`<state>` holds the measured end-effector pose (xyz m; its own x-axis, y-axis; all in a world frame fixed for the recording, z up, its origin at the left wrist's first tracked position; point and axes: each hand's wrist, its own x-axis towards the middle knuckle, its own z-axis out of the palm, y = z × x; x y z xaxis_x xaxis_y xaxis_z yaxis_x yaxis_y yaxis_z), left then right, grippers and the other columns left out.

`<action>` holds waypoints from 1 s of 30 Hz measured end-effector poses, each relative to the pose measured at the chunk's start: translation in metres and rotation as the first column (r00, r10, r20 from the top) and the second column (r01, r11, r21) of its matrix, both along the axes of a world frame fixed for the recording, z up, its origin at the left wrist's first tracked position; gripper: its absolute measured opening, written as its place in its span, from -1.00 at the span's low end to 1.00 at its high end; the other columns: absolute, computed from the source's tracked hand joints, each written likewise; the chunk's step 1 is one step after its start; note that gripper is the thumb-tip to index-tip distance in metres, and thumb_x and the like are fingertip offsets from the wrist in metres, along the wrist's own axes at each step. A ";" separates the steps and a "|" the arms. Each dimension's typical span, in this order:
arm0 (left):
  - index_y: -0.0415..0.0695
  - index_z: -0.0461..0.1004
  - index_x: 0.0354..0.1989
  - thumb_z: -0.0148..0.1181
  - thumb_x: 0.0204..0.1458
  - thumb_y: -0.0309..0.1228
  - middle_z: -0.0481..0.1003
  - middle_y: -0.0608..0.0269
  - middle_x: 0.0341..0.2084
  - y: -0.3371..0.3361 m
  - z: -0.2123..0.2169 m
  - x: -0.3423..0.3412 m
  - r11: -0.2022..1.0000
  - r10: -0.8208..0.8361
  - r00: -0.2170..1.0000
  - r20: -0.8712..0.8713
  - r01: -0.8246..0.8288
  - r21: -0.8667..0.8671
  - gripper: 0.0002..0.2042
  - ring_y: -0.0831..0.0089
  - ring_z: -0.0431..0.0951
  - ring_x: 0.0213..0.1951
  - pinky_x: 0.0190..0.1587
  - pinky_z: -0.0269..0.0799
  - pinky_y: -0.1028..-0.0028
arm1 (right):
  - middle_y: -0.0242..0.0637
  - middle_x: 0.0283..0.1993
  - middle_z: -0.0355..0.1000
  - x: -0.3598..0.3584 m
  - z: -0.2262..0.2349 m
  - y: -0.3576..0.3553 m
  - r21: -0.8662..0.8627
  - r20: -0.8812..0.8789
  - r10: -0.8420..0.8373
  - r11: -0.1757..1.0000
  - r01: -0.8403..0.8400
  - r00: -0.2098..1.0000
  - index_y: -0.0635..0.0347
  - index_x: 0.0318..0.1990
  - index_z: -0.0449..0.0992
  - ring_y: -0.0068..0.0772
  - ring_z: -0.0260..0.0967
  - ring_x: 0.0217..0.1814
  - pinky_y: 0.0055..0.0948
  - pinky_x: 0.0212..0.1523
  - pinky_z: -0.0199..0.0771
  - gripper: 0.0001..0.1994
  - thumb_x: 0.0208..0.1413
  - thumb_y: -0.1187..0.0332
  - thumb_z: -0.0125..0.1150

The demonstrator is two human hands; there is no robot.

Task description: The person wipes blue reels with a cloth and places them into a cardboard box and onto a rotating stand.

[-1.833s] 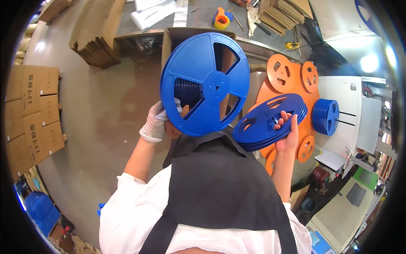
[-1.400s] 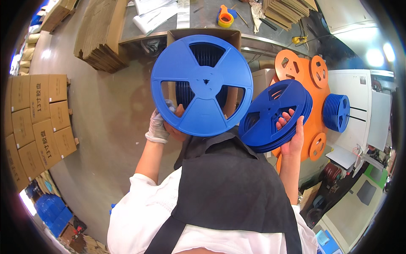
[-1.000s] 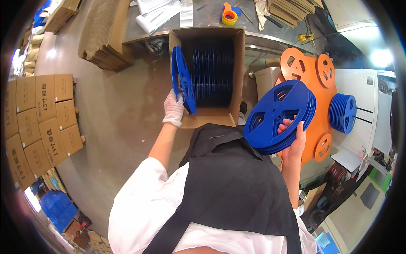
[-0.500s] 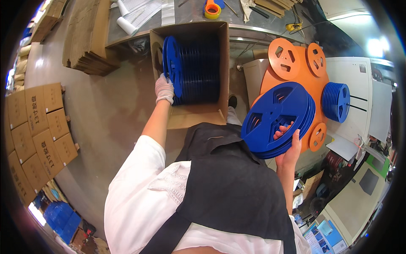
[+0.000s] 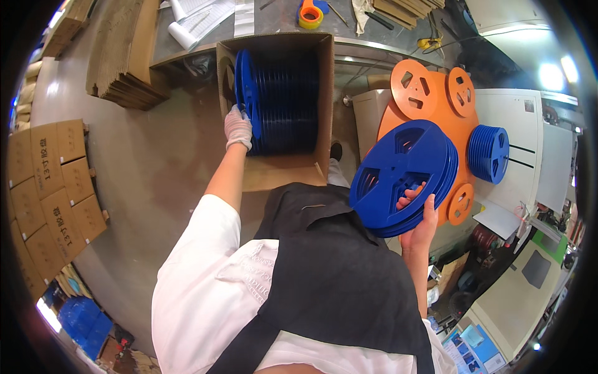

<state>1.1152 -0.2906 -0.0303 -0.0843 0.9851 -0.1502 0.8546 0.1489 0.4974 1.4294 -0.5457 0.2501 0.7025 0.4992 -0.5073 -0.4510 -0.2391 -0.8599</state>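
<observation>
Two hands, two loads. L hand (image 5: 238,126), gloved in white, reaches far into the open cardboard box (image 5: 324,93) on the floor; its fingers are curled onto the rim of the leftmost blue reel (image 5: 245,87), which stands on edge against the box's left wall, first in a row of like reels w/ flat faces pointing left-right. That reel lies just beyond the fingertips, so the L hand is the nearer one to the box.

R hand (image 5: 421,215), bare, is raised at the right, well apart from the box. Fingers are hooked through a cutout of a stack of blue reels (image 5: 402,177), thumb under the lower rim; stack is tilted, face toward the camera. Behind it stand orange reels (image 5: 430,87) and a further blue reel stack (image 5: 489,153) near a white cabinet (image 5: 529,143). Flattened cartons (image 5: 121,59) lie far left.
</observation>
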 end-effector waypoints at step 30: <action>-0.25 0.40 0.05 0.16 0.09 -0.46 0.53 0.15 -0.18 -0.111 0.125 -0.034 0.990 0.042 0.696 0.717 -0.128 0.066 -0.66 0.44 0.51 -0.11 0.00 0.39 0.50 | -0.29 -0.28 0.29 0.018 0.008 0.027 0.737 -0.483 0.351 0.658 0.156 0.802 0.37 0.15 0.22 -0.51 0.20 -0.40 -0.52 -0.38 0.28 -0.57 0.28 0.20 -0.10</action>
<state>1.0809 -0.4020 0.0949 -0.0789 0.9919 -0.0993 0.2244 0.1147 0.9677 1.4478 -0.5183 0.2581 0.3487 0.9131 -0.2114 -0.8947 0.2571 -0.3651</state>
